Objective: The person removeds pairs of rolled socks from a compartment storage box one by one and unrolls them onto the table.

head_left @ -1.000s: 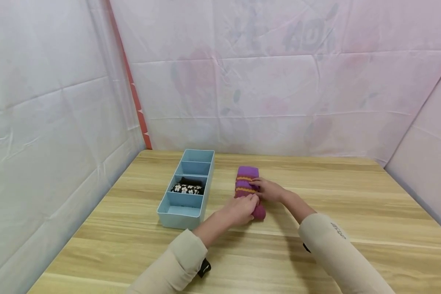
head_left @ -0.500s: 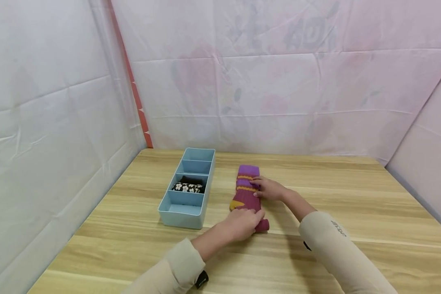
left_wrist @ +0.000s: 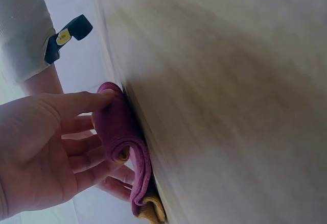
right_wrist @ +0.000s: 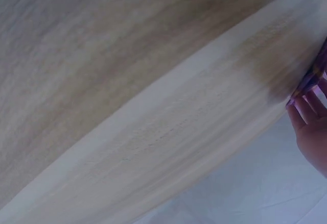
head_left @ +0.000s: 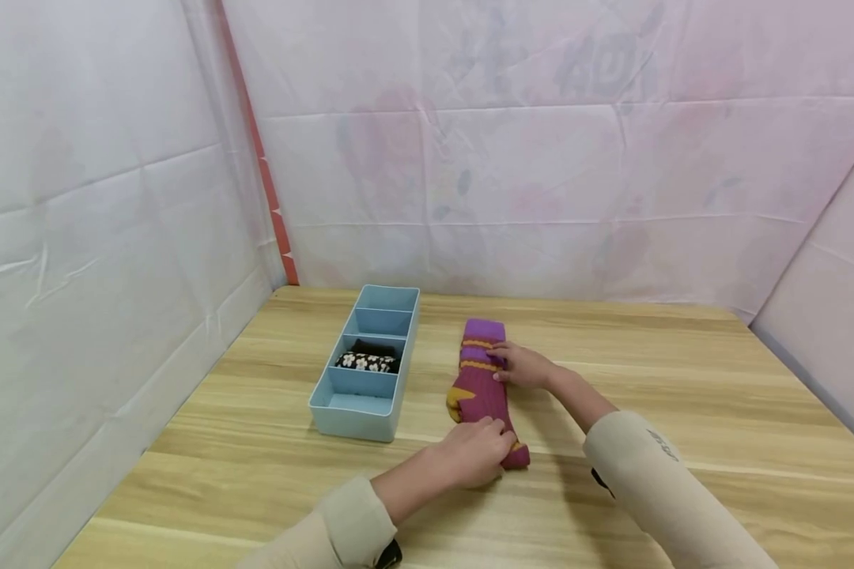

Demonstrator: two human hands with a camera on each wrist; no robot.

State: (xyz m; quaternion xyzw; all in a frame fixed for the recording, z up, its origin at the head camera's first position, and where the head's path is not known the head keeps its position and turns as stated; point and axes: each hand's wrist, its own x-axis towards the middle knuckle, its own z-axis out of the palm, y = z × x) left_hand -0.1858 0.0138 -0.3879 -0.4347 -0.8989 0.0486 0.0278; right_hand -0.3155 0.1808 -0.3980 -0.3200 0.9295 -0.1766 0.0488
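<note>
A purple and maroon pair of socks (head_left: pixel 484 393) with yellow stripes and yellow heels lies lengthwise on the table, cuffs at the far end. At the near end, the toe part is rolled up. My left hand (head_left: pixel 478 454) grips this roll (left_wrist: pixel 118 124), thumb on one side and fingers on the other, as the left wrist view shows. Farther up, my right hand (head_left: pixel 528 367) rests its fingers on the striped leg part from the right side. In the right wrist view, my right hand (right_wrist: pixel 312 134) touches the socks' edge (right_wrist: pixel 311 78) with extended fingers.
Left of the socks stands a light blue divided box (head_left: pixel 356 423). One of its compartments holds a rolled black sock with white flowers (head_left: pixel 367 362). The wooden table (head_left: pixel 655 356) ends at a white cloth backdrop (head_left: pixel 541 261) behind and at the sides.
My left hand has moved toward me along the socks, and the rolled end has come nearer with it. The yellow heels now show. The right hand stays in place on the leg part.
</note>
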